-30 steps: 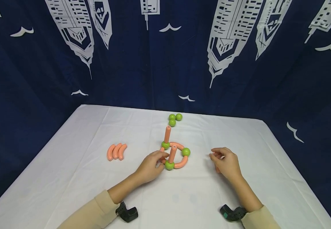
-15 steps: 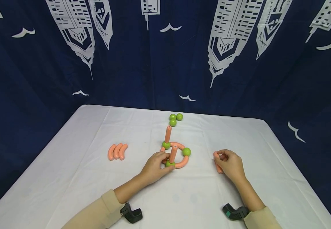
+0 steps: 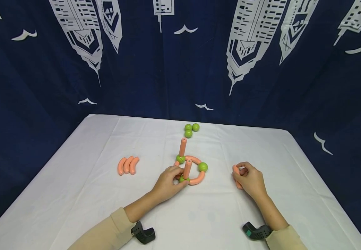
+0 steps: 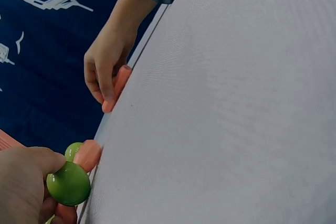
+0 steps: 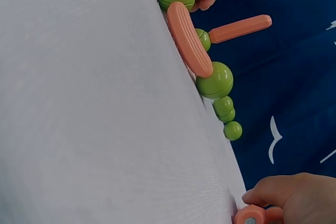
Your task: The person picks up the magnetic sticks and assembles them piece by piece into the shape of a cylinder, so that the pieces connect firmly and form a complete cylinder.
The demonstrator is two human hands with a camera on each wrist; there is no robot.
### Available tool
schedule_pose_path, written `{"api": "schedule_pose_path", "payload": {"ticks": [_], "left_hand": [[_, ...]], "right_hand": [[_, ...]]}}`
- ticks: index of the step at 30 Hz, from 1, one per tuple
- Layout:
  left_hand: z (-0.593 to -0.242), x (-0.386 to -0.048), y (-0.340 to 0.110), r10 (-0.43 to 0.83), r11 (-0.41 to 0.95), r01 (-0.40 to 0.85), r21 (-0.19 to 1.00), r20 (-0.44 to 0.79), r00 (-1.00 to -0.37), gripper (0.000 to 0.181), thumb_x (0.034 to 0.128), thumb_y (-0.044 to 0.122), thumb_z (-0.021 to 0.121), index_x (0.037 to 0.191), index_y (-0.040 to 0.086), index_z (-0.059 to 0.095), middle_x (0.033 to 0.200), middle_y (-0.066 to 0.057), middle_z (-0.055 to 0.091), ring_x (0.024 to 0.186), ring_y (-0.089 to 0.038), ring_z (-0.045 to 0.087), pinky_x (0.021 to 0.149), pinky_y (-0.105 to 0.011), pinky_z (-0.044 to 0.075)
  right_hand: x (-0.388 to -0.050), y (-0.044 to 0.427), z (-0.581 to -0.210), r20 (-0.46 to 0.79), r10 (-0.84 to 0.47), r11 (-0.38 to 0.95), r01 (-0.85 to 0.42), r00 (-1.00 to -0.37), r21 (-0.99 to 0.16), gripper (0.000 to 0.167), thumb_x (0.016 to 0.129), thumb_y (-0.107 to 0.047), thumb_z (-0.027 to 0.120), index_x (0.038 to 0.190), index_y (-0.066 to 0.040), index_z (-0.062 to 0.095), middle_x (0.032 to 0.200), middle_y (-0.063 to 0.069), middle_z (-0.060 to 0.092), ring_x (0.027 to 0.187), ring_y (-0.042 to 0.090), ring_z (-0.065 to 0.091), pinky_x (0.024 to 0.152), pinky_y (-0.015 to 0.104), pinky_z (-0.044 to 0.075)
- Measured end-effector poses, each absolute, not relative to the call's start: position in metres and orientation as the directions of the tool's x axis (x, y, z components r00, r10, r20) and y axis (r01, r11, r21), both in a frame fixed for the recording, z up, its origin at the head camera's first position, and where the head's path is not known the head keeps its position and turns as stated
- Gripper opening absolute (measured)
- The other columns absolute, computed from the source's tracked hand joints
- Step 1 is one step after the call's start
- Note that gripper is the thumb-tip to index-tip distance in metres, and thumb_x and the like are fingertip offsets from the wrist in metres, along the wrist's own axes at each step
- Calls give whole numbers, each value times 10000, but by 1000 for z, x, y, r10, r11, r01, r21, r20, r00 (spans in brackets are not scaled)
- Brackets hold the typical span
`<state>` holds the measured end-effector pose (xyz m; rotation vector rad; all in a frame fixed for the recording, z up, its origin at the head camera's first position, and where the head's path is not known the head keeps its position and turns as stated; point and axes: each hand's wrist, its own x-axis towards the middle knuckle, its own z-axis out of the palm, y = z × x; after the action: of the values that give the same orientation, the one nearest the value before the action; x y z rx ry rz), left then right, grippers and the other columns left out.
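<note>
A ring of curved orange sticks and green balls lies mid-table, its right-hand ball (image 3: pixel 203 167) joined to a curved stick (image 3: pixel 196 179). Two straight sticks stand upright on it, one at the back (image 3: pixel 182 147) and one in front (image 3: pixel 187 169). My left hand (image 3: pixel 167 184) grips the front green ball (image 4: pixel 69 183), thumb and fingers round it. To the right, my right hand (image 3: pixel 251 178) pinches an orange stick (image 3: pixel 238 177) that lies on the cloth; the right wrist view shows a round metal spot on the end of a stick (image 5: pixel 251 219).
Three loose green balls (image 3: pixel 188 133) sit near the table's back edge. Several curved orange sticks (image 3: pixel 127 165) lie side by side on the left of the white-covered table (image 3: pixel 105 139). A dark blue patterned curtain (image 3: pixel 164 76) hangs behind.
My left thumb has come round to the front ball, and the hand has moved slightly right. My right hand has shifted a little right, uncovering more of its stick. The ring has barely moved.
</note>
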<state>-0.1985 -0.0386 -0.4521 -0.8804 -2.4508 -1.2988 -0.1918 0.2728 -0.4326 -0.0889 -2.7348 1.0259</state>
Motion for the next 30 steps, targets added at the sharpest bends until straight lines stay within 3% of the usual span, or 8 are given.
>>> {"api": "schedule_pose_path", "payload": {"ticks": [14, 22, 30], "left_hand": [[-457, -201, -40, 387, 401, 617, 677, 486, -784, 131, 822, 109, 745, 904, 115, 643, 802, 50, 518, 741, -184, 499, 652, -235, 405], [-458, -202, -40, 383, 378, 642, 667, 519, -764, 140, 814, 86, 738, 899, 114, 631, 788, 61, 493, 717, -187, 477, 644, -240, 376], [-458, -201, -40, 382, 382, 623, 682, 497, -779, 147, 810, 78, 739, 923, 102, 649, 801, 21, 530, 730, -158, 475, 657, -243, 389]], "right_hand": [[-193, 272, -431, 136, 167, 754, 38, -976, -656, 352, 857, -168, 663, 1111, 73, 627, 832, 97, 613, 716, 218, 570, 621, 312, 456], [-194, 264, -423, 152, 166, 663, -4, -974, -749, 325, 870, -129, 666, 1138, 52, 633, 901, 116, 633, 748, 159, 586, 600, 201, 465], [-199, 245, -414, 163, 139, 564, -57, -977, -823, 316, 856, -122, 676, 1135, 22, 643, 958, 126, 646, 804, 157, 598, 637, 197, 481]]}}
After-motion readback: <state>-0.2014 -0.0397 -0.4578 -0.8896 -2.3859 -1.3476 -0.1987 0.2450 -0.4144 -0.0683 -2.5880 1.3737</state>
